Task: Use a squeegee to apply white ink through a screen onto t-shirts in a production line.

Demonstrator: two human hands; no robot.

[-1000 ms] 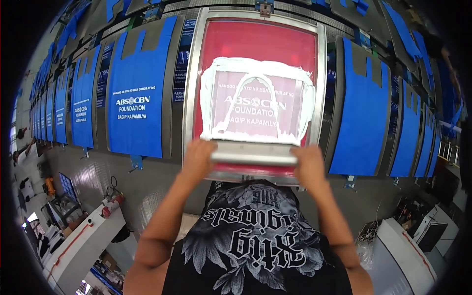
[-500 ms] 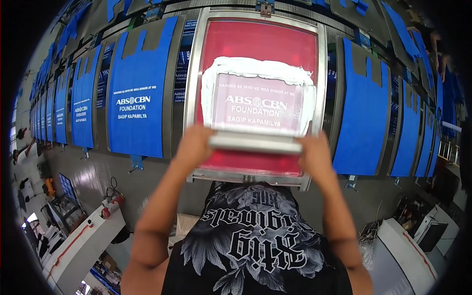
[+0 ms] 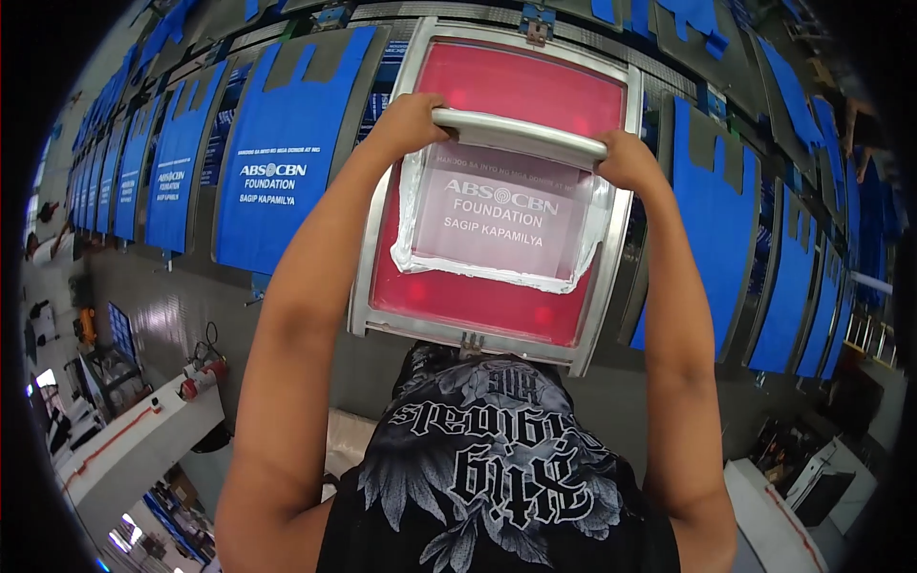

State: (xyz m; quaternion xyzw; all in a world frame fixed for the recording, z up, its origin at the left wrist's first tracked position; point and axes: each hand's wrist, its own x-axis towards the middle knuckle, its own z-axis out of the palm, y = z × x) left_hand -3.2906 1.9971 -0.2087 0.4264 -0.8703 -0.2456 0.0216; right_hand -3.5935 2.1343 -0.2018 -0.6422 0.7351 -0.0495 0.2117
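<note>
Grey floor runs below rows of blue cloths laid on dark boards, at least five cloths at left and four at right; those toward the rim are too small to count. White counters number two: one lower left, one lower right.

One metal frame lies directly ahead of the person, holding one red sheet with a pale printed window. Metal fittings on the frame: two, one at the top edge, one at the bottom edge.

Change noted: half a second ago the single bar was at the window's lower edge, near the body; it now lies across the window's upper edge, with both arms extended further. White paint now shows along the window's lower edge, where the bar was.

Hands: two. Left hand has its fingers curled over the bar's left end; right hand likewise grips the right end. Whether neighbouring fingers press together, cannot tell.
</note>
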